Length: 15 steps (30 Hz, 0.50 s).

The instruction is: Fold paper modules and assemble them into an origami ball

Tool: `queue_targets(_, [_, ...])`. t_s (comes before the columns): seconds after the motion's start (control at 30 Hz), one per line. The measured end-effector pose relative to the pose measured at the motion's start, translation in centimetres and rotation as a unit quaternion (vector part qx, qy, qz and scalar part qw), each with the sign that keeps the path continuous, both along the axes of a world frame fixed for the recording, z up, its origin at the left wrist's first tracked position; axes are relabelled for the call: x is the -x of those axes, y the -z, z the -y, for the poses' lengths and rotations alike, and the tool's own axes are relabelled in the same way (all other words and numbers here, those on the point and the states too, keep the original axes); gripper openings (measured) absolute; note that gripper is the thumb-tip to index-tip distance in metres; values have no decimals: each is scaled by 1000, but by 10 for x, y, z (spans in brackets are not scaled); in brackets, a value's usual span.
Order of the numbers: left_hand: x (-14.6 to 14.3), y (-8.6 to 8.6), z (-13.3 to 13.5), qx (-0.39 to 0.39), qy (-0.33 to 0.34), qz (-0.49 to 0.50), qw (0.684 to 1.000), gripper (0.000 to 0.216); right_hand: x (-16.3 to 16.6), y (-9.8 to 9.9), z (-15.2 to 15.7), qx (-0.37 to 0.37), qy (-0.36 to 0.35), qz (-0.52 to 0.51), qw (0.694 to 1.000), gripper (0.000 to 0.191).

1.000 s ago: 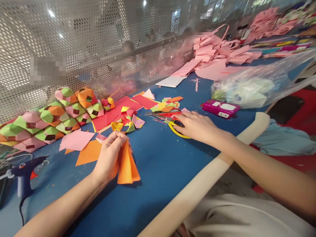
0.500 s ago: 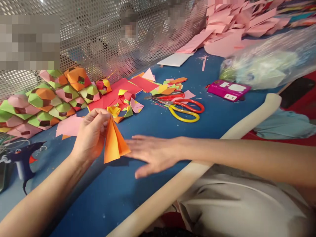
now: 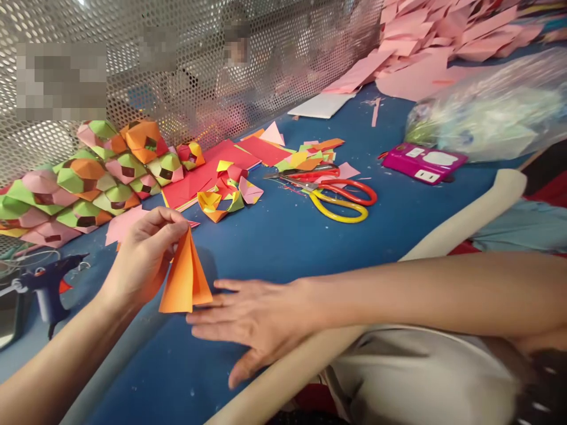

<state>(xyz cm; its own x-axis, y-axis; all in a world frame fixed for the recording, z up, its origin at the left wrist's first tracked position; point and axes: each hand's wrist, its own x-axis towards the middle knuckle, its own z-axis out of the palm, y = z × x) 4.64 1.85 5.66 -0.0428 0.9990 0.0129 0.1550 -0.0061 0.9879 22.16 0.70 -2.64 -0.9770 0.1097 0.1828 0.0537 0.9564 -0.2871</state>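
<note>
My left hand (image 3: 148, 254) pinches the top of a folded piece of orange paper (image 3: 183, 280) between thumb and fingers. The paper hangs down and flares out in pleats towards its lower edge. My right hand (image 3: 254, 319) is palm down with its fingers stretched and spread, low over the blue table (image 3: 146, 366). Its fingertips come close to the paper's lower right corner; I cannot tell whether they touch. Beyond the hands lie small folded paper pieces (image 3: 221, 192) in yellow, green, pink and orange, and scissors (image 3: 341, 200) with red and yellow handles.
Joined folded-paper blocks (image 3: 84, 177) line a perforated metal screen (image 3: 177, 88). A glue gun (image 3: 48, 286) is at left. Red paper sheets (image 3: 199, 174), a magenta box (image 3: 423, 162), a plastic bag (image 3: 491, 112) and heaped pink paper (image 3: 443, 35) lie farther back. A pale padded edge (image 3: 469, 212) borders the table.
The orange paper has moved down and left with my left hand, still pinched. My right hand has also come lower and left, fingers still spread. The view has shifted slightly.
</note>
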Motion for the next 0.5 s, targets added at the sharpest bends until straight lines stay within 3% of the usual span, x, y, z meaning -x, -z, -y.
queue_targets(0.03, [-2, 1, 0, -3, 9, -1, 1000, 11, 5, 0, -4, 15, -16, 22, 1000, 68])
queue_targets(0.07, [-3, 2, 1, -6, 15, -3, 1000, 12, 3, 1, -14, 24, 21, 38, 999, 67])
queue_targets(0.17, [1, 10, 4, 1, 9, 7, 1000, 13, -36, 1, -56, 27, 232, 80, 969, 72])
queue_targets(0.27, [7, 23, 5, 29, -9, 44, 999, 16, -82, -3, -76, -50, 481, 98, 870, 66])
queue_targets(0.3, [7, 28, 4, 38, -15, 58, 997, 17, -90, -6, -75, -84, 519, 97, 845, 60])
queue_targets(0.33, [6, 33, 3, 47, -19, 72, 996, 17, -91, -9, -71, -100, 531, 88, 837, 53])
queue_targets(0.4, [2, 42, 1, 70, -18, 94, 993, 18, -77, -17, -59, -73, 502, 30, 862, 42])
queue_targets(0.5, [-5, 51, -1, 89, -1, 103, 991, 19, -37, -28, -45, 102, 417, -60, 901, 38])
